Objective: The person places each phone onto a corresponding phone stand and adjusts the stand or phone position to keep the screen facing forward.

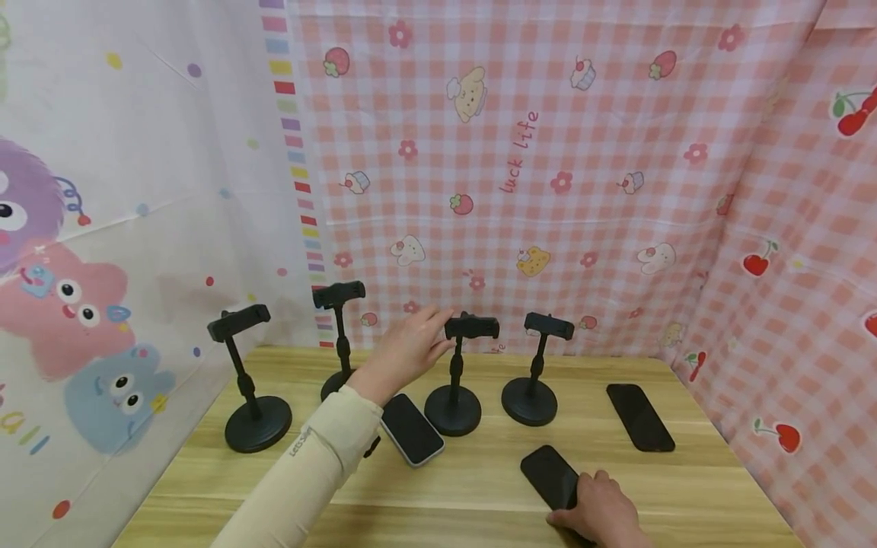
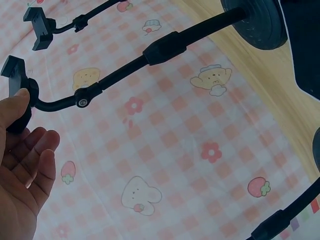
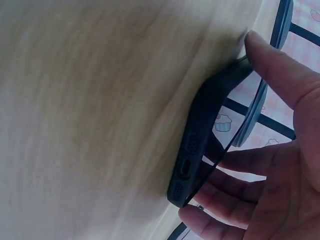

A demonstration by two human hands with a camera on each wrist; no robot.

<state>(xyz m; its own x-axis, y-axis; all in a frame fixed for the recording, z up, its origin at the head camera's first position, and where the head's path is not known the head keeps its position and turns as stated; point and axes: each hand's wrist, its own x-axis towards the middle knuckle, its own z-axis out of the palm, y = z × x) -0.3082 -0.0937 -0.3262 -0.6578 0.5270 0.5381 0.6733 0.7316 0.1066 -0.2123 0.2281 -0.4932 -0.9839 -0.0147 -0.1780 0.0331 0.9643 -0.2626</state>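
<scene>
Four black phone stands are lined up on the wooden table [image 1: 479,487]. My left hand [image 1: 432,327] reaches to the clamp [image 1: 471,327] of the third stand [image 1: 453,409], fingers nearly straight. In the left wrist view my left hand [image 2: 32,120] has its thumb against that clamp [image 2: 12,70], while the fingers are relaxed. My right hand [image 1: 596,495] grips the near end of a black phone [image 1: 551,473] lying on the table. The right wrist view shows my right hand [image 3: 240,145] with its thumb on one edge of the black phone [image 3: 200,145] and its fingers over the screen.
A white-edged phone [image 1: 411,428] lies under my left forearm, and another black phone [image 1: 640,416] lies at the right. Other stands are at the far left [image 1: 256,422], behind my left arm [image 1: 339,297] and right of centre [image 1: 529,399]. Patterned cloth walls enclose the table.
</scene>
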